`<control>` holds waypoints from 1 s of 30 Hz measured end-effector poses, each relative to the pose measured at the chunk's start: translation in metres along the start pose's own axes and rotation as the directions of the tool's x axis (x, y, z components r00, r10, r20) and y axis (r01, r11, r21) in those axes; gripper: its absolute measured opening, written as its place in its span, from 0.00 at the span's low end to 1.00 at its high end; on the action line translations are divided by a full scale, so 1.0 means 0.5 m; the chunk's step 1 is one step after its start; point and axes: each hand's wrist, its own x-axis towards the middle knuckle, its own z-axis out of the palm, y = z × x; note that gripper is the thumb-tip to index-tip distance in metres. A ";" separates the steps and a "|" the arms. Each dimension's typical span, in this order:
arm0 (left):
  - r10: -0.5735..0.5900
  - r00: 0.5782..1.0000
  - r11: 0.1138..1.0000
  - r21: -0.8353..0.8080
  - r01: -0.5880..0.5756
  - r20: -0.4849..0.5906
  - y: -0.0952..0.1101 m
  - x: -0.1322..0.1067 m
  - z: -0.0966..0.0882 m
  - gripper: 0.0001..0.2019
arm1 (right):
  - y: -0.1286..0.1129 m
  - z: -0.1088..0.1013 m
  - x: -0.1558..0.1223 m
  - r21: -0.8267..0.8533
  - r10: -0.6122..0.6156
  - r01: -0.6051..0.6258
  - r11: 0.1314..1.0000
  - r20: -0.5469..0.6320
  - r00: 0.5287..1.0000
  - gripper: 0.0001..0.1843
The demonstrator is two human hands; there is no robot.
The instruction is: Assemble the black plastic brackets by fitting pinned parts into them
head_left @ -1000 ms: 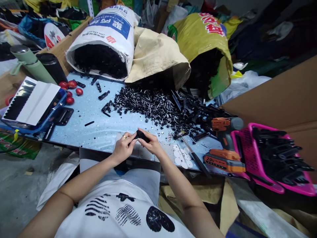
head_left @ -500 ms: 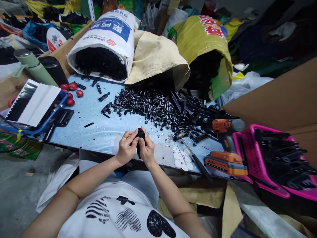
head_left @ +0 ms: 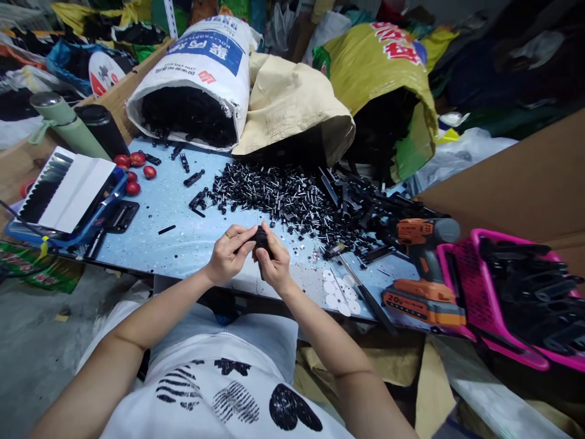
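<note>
Both hands meet over the table's front edge around a small black plastic part (head_left: 262,239). My right hand (head_left: 274,259) is closed round it, thumb on its near side. Fingers of my left hand (head_left: 232,251), one with a ring, pinch at its upper left side. Much of the part is covered by fingers, so its exact kind does not show. Beyond the hands spreads a heap of small black parts with silver pins (head_left: 287,195). Right of my right hand lie white round discs (head_left: 340,292) and a hammer (head_left: 361,286).
An orange cordless drill (head_left: 423,274) stands beside a pink basket (head_left: 493,292) of black parts at the right. White (head_left: 192,67), beige (head_left: 292,103) and yellow (head_left: 375,67) sacks line the back. At left are red fruits (head_left: 137,160), a blue tray (head_left: 82,238) and a green flask (head_left: 68,125).
My left hand has shifted slightly left and its fingers have straightened against the black part. My right hand has turned a little and moved slightly right. The view has shifted slightly.
</note>
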 end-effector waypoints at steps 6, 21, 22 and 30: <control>-0.025 0.997 1.000 -0.019 0.023 -0.075 0.007 -0.005 0.019 0.15 | 0.001 0.016 -0.014 -0.036 0.013 -0.017 0.999 -0.109 0.994 0.34; -0.483 0.869 0.875 0.027 0.483 0.108 -0.007 -0.070 0.031 0.17 | 0.044 -0.015 -0.010 -0.044 0.113 -0.106 0.993 0.197 0.974 0.29; -0.579 0.808 0.815 0.092 0.572 0.106 -0.008 -0.095 0.032 0.18 | 0.057 -0.036 -0.001 -0.136 0.114 -0.079 0.987 0.274 0.955 0.28; -0.176 0.646 0.896 0.392 -0.206 0.743 -0.032 -0.116 0.030 0.21 | 0.256 -0.337 0.180 -0.719 0.216 -0.372 0.588 -0.303 0.928 0.23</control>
